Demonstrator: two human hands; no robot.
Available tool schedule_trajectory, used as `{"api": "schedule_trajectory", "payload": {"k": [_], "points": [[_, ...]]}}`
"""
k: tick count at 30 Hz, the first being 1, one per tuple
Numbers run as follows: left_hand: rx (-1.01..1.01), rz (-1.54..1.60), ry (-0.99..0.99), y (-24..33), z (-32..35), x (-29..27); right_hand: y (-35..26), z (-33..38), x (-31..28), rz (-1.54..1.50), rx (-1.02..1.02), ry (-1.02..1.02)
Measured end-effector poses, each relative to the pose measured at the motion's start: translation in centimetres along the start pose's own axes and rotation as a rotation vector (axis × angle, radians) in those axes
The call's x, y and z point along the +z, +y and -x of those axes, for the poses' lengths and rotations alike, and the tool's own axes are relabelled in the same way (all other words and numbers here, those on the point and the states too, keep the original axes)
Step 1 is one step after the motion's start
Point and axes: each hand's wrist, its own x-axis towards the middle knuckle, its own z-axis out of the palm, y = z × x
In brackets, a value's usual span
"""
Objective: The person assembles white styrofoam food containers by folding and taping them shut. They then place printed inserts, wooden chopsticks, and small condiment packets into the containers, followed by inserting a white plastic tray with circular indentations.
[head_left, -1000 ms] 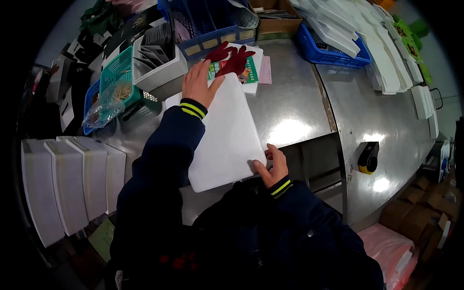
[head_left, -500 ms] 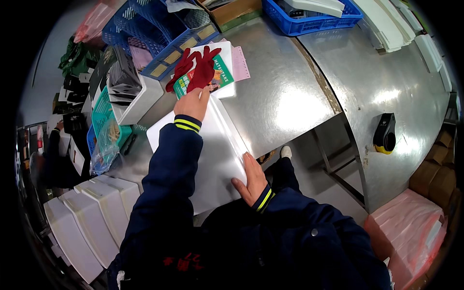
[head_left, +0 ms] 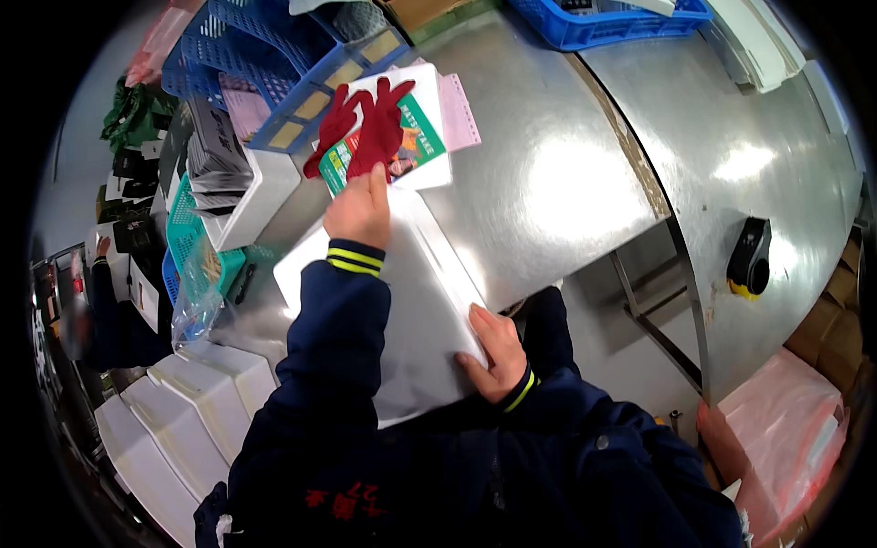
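Observation:
A smooth, glossy white box (head_left: 425,310) lies in front of me at the table's near edge, tilted a little to the left. At its far edge is my left hand (head_left: 359,215), its fingers closed and pointing away from me; whatever they pinch is hidden. My right hand (head_left: 498,352) grips the box's right edge, thumb over the top and fingers along the side. Just beyond my left fingertips lie dark red gloves (head_left: 376,137) on a green printed card (head_left: 422,137). Beneath these are white sheets or a flat white pack, and a pink slip (head_left: 459,110).
Blue crates (head_left: 320,87) and a white bin of grey packets (head_left: 260,205) stand at the far left. White boxes (head_left: 196,402) are lined up at lower left. A black-and-yellow tape dispenser (head_left: 751,256) sits on the right-hand metal table (head_left: 722,119). Another person's sleeve (head_left: 119,297) shows far left.
The view has shifted slightly. My left index finger now stretches out more toward the gloves, and my right hand stays on the box's edge.

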Motion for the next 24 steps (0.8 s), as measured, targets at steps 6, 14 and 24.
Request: {"api": "schedule_trajectory", "payload": {"k": [6, 14, 24], "points": [[-0.108, -0.057, -0.057, -0.2, -0.6, -0.1, -1.6, 0.5, 0.0, 0.032, 0.090, -0.062], [-0.106, -0.114, -0.032, 0.6, -0.2, 0.3, -0.1, 0.9, 1.0, -0.006, 0.087, 0.074], [-0.094, 0.007, 0.165, -0.3, -0.6, 1.5, 1.1, 0.4, 0.5, -0.015, 0.028, -0.058]]}}
